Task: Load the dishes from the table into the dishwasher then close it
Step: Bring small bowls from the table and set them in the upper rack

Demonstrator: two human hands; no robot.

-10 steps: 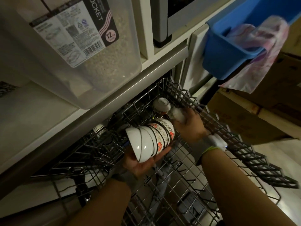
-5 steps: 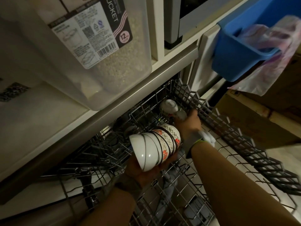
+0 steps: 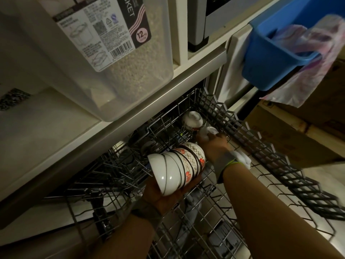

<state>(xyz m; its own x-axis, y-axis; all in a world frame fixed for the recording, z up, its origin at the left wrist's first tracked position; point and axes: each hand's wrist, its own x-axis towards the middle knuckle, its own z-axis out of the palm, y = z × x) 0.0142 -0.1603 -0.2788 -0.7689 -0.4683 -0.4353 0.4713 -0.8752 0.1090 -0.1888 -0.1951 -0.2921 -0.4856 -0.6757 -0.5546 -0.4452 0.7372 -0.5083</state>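
A stack of nested bowls (image 3: pixel 177 168), white ones and red-flowered ones, lies on its side above the pulled-out wire dishwasher rack (image 3: pixel 242 143). My left hand (image 3: pixel 164 197) holds the stack from below. My right hand (image 3: pixel 214 145) reaches to the rack's far right corner and grips a small white bowl (image 3: pixel 208 132) there. Another white bowl (image 3: pixel 192 119) sits upside down on the tines just behind it.
A clear rice bucket (image 3: pixel 104 53) stands on the white counter (image 3: pixel 46 128) above the dishwasher. A blue bin (image 3: pixel 276 58) with a cloth (image 3: pixel 308 62) hangs at the upper right. Cardboard boxes (image 3: pixel 291 131) stand beside the rack on the right.
My right hand has carried the small white bowl further back towards the rack's corner, close to the upside-down bowl. The bowl stack in my left hand has stayed about where it was.
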